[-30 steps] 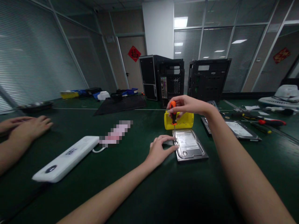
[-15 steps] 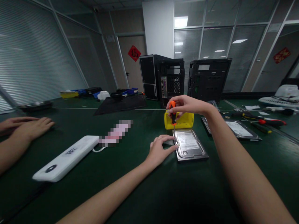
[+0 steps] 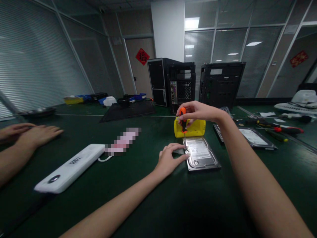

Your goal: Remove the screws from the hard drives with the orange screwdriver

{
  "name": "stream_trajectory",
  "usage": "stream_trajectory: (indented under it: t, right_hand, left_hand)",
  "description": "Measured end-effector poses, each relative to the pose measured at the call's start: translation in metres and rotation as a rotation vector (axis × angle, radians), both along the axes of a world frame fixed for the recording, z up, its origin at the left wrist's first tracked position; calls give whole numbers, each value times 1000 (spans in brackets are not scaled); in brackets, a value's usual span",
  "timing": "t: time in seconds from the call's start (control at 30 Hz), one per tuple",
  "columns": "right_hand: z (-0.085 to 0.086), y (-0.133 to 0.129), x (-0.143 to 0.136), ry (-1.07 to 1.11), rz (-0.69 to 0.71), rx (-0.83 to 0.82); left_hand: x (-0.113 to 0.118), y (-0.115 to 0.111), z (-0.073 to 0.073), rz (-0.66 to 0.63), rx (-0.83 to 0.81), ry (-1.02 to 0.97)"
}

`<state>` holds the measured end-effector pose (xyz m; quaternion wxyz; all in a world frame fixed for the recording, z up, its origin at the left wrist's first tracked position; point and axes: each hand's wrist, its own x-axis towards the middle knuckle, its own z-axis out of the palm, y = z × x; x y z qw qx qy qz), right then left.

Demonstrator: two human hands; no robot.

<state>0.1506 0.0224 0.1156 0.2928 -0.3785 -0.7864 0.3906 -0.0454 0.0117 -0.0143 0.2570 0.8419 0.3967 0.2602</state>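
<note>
Screwdriver Upright at the Left Edge of the Hard Drive

My right hand, right of centre in the frame, pinches the screwdriver's orange-and-black handle from above, fingers curled round it; the shaft points down to the hard drive's left edge, below this hand; the drive lies flat on the green table, label side up, a little right of the frame's centre and below it; my left hand sits just left of the drive, thumb and forefinger curved with a gap between them, 2 fingertips at that same edge near the shaft's lower end; whether they squeeze the shaft or only touch the metal, I cannot tell; a yellow holder stands just behind the drive; another drive lies at the right of the frame, past my right forearm; another person's hands show at the far left, well apart from mine.
</note>
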Motion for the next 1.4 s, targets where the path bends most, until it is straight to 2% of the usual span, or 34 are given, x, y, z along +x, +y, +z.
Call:
stream_trajectory:
  t: [0.6,0.9,1.13,1.4]
  right_hand:
    - [-2,2,0,1,-37,-34]
    - [-5,7,-9,-70,-62,138]
    - [0,2,-6,-57,-129,74]
    - [8,-6,3,-143,-118,169]
  left_hand:
    - [0,-4,5,1,-24,-2]
    - [0,-2,3,1,-26,-11]
    - [1,-2,1,2,-9,-24]
    - [0,-3,2,1,-17,-20]
